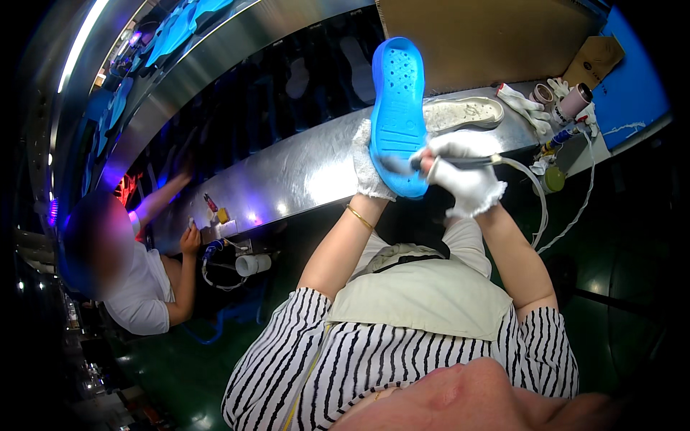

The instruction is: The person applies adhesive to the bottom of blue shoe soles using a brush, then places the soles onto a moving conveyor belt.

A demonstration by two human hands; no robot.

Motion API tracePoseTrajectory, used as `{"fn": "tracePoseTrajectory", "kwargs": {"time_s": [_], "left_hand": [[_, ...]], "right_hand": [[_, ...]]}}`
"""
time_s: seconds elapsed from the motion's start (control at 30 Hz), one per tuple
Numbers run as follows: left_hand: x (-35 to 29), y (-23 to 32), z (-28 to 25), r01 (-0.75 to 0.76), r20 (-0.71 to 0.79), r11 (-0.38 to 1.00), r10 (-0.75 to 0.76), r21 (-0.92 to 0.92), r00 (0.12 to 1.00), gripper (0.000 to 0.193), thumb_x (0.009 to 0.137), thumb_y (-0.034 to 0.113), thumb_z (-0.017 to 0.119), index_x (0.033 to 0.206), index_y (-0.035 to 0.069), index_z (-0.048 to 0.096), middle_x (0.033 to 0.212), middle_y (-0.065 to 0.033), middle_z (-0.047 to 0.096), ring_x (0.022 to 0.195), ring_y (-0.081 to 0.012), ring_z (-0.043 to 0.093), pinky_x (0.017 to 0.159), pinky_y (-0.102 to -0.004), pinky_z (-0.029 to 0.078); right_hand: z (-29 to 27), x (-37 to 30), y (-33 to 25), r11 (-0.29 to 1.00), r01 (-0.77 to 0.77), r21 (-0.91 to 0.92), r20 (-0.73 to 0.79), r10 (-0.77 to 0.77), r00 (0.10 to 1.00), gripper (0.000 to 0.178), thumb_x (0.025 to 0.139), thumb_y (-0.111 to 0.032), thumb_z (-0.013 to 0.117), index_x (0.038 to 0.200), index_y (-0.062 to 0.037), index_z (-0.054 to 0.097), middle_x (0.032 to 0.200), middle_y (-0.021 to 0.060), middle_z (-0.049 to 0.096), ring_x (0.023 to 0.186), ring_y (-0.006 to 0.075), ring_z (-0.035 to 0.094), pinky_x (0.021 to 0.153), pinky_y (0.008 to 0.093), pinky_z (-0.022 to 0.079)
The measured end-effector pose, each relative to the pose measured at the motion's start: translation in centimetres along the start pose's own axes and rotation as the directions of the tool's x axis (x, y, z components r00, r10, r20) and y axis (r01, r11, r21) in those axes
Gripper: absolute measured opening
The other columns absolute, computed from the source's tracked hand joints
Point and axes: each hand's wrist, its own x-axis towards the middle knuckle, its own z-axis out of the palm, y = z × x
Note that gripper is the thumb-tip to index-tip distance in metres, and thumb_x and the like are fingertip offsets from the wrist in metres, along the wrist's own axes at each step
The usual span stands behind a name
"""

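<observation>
My left hand, in a white knit glove, grips a bright blue shoe sole by its left edge. The sole stands lengthwise in front of me, its hollow inner side with small holes at the far end facing up. In my gloved right hand is a brush with a dark handle and a pale tube running from its back end. Its blurred tip lies over the near part of the sole; whether it touches cannot be made out. Behind the sole, an off-white sole rests on the metal bench.
Past the bench runs a dark conveyor carrying soles. A cardboard box stands at the back. White gloves, a pink cup and tubing crowd the right end. At left, a co-worker reaches toward the conveyor.
</observation>
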Motion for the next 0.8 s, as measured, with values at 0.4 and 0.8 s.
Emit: {"fn": "tracePoseTrajectory", "kwargs": {"time_s": [0.4, 0.8], "left_hand": [[-1.7, 4.3, 9.7, 0.22, -0.011, 0.882, -0.247, -0.417, 0.969, 0.075, 0.086, 0.061, 0.035, 0.134, 0.003, 0.031, 0.125, -0.0253, 0.046, 0.108, -0.039, 0.053, 0.086, -0.0503, 0.049], [-0.4, 5.5, 7.3, 0.179, -0.06, 0.951, -0.199, -0.252, 0.978, 0.067, 0.089, 0.054, 0.04, 0.13, 0.001, 0.035, 0.111, -0.0225, 0.055, 0.09, -0.0339, 0.061, 0.076, -0.0464, 0.055]], "right_hand": [[-4.9, 6.3, 0.1, 0.949, 0.276, -0.154, -0.35, -0.313, 0.883, 0.01, 0.081, -0.006, 0.064, 0.09, -0.0018, 0.061, 0.082, 0.0048, 0.064, 0.072, 0.0095, 0.06, 0.068, 0.0221, 0.049], [-4.6, 3.1, -1.5, 0.992, 0.124, -0.023, 0.109, -0.121, 0.987, 0.022, 0.075, 0.009, 0.062, 0.094, 0.0004, 0.063, 0.095, 0.0093, 0.065, 0.086, 0.0148, 0.062, 0.077, 0.0278, 0.051]]}}
